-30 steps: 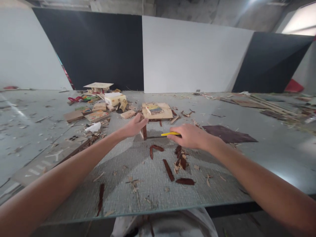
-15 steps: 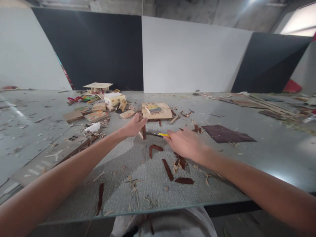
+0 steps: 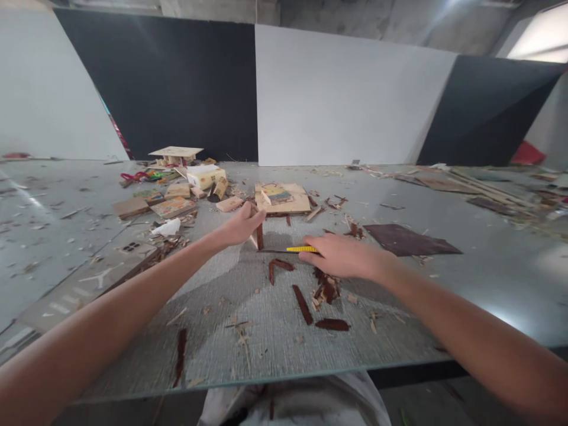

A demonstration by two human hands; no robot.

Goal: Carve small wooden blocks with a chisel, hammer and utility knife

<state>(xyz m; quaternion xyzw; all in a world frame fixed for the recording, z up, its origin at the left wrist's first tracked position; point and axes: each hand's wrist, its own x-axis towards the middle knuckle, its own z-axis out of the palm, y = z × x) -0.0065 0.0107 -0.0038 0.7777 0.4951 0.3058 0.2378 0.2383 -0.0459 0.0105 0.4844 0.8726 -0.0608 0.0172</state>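
Near the middle of the table, my left hand (image 3: 244,225) grips the top of a small wooden piece (image 3: 259,235) with a dark brown face, held on edge. My right hand (image 3: 339,254) is closed round the yellow handle of a utility knife (image 3: 298,249). Its thin blade points left and reaches the lower end of the wooden piece; whether it touches is too small to tell. Dark brown strips (image 3: 302,305) and a heap of brown and pale scraps (image 3: 327,289) lie nearer to me. Just behind my left hand is a flat wooden board (image 3: 290,204) with a coloured picture.
Wood blocks (image 3: 173,207), a crumpled white tissue (image 3: 167,227) and a stencil-like grey sheet (image 3: 95,281) lie to the left. A dark brown sheet (image 3: 410,241) rests on the right. Black and white panels (image 3: 346,97) stand behind; the glass edge (image 3: 239,383) runs in front of me.
My right hand has lowered the knife slightly, and its blade has dropped to the bottom of the wooden piece. My left hand keeps its hold in the same place.
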